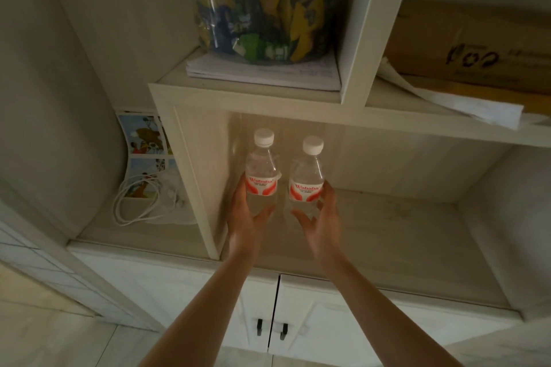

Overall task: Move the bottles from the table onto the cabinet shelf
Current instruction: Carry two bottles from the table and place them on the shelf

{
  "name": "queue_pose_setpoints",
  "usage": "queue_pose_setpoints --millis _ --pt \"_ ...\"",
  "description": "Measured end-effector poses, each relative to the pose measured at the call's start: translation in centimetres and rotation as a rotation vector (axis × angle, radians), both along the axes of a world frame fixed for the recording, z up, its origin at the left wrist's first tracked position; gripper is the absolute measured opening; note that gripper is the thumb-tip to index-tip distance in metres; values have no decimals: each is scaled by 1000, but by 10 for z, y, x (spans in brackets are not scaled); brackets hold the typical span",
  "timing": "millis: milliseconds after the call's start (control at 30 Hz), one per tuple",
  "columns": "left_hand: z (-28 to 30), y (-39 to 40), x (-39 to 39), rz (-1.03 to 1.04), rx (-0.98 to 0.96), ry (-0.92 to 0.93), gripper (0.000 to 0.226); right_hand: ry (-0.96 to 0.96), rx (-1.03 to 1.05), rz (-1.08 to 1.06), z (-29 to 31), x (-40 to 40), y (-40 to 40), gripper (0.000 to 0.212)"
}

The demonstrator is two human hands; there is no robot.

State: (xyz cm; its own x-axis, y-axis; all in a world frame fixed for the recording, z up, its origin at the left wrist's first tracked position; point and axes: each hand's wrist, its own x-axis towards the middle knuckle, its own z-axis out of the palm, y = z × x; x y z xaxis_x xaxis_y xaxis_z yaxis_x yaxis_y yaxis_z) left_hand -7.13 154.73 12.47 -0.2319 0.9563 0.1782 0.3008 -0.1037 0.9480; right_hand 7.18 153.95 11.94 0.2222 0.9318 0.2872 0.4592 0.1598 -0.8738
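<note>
Two clear water bottles with white caps and red-and-white labels stand upright side by side in the lower cabinet shelf [387, 217], near its left wall. My left hand [247, 217] grips the left bottle [261, 179] around its lower half, thumb across the front. My right hand [322, 217] holds the right bottle [307, 182], with fingers curled round its right side and the thumb spread below its base. I cannot tell whether the bottles' bases touch the shelf floor.
An upright divider panel [196, 188] borders the shelf on the left, with a coiled white cable [134, 202] and picture cards beyond it. Above are a clear tub of packets [262, 9] on papers and a cardboard box [477, 42]. Closed cabinet doors [277, 319] are below.
</note>
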Motion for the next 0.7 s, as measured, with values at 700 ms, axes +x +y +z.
queue_pose_setpoints --millis 700 --pt "3 56 0 9 142 40 85 60 -54 16 9 -10 55 87"
